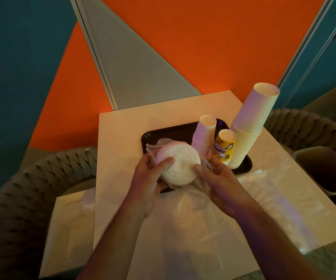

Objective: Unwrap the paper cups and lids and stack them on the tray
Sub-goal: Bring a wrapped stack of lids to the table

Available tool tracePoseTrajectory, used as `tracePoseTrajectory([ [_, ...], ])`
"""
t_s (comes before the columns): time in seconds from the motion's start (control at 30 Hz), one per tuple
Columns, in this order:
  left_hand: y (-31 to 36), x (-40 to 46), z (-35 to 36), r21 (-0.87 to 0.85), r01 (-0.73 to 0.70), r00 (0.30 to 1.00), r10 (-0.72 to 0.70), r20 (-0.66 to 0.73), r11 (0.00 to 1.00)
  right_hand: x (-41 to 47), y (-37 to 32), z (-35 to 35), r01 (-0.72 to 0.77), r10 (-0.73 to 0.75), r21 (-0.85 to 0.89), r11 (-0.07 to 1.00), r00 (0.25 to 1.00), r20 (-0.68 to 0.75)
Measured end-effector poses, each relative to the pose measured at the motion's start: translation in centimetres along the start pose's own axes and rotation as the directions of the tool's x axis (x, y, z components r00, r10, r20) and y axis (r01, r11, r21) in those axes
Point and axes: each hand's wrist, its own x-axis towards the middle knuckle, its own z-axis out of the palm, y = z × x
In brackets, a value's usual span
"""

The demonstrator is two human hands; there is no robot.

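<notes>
A stack of white lids (180, 165) lies on its side above the near edge of the dark tray (167, 131), partly inside clear plastic wrap (155, 147). My left hand (151, 178) grips the stack from the left, thumb across the top lid. My right hand (216, 175) pinches the loose wrap against the stack's right side. On the tray stand three upside-down cup stacks: a tall white one (250, 126), a shorter white one (204, 134) and a yellow printed one (223, 147).
Empty clear plastic wrapping (203, 219) lies spread over the white table (122, 138) under my arms. Wicker chairs (22, 199) flank the table. A brown bin (328, 170) stands at the right. A lower white table (68, 229) sits to the left.
</notes>
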Motion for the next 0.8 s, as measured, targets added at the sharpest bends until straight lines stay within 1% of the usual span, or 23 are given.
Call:
tracePoseTrajectory([
  [0.17,-0.2,0.7,-0.2,-0.051,0.039,0.995,-0.034,0.092,0.998,0.2,0.2,0.0,0.078,-0.077,0.013,0.997,0.996,-0.037],
  [0.27,-0.3,1.0,-0.1,-0.110,0.085,0.986,-0.068,0.151,0.990,0.8,-0.3,-0.3,0.124,-0.120,0.072,0.990,0.991,-0.054],
  [0.33,-0.4,1.1,0.0,-0.135,0.124,0.980,-0.100,0.172,0.983,1.0,-0.9,-0.5,0.116,-0.113,0.110,0.987,0.993,-0.031],
  [0.4,-0.4,1.0,0.2,-0.178,0.143,0.977,-0.110,0.182,0.974,1.0,-1.4,-0.7,0.078,-0.082,0.119,0.990,0.996,0.029],
  [0.47,-0.6,1.3,0.5,-0.201,0.114,0.983,-0.080,0.167,0.973,1.2,-2.1,-1.2,0.039,-0.043,0.053,0.998,0.996,0.072],
  [0.53,-0.4,1.4,1.1,-0.137,0.065,0.995,-0.055,0.078,0.988,1.6,-2.9,-2.0,0.057,-0.051,-0.117,0.992,0.997,0.052],
  [0.6,-0.2,1.4,1.8,-0.050,0.040,0.999,-0.041,-0.025,0.998,1.9,-3.8,-2.6,0.096,-0.099,-0.301,0.949,0.995,0.006],
  [0.63,-0.2,1.3,2.2,-0.018,0.025,0.998,-0.026,-0.053,1.000,1.9,-4.2,-2.8,0.108,-0.111,-0.370,0.923,0.994,0.012],
  [0.7,-0.1,1.2,3.0,0.019,-0.005,0.998,0.007,-0.061,1.000,1.9,-4.9,-2.7,0.104,-0.074,-0.483,0.869,0.994,0.080],
  [0.77,-0.2,1.2,3.5,0.027,-0.039,0.998,0.041,-0.053,0.999,1.8,-5.0,-2.2,0.087,-0.022,-0.503,0.860,0.991,0.135],
  [0.8,-0.2,1.2,3.7,0.025,-0.054,0.997,0.055,-0.055,0.998,1.8,-4.9,-2.0,0.084,-0.019,-0.469,0.879,0.990,0.140],
])
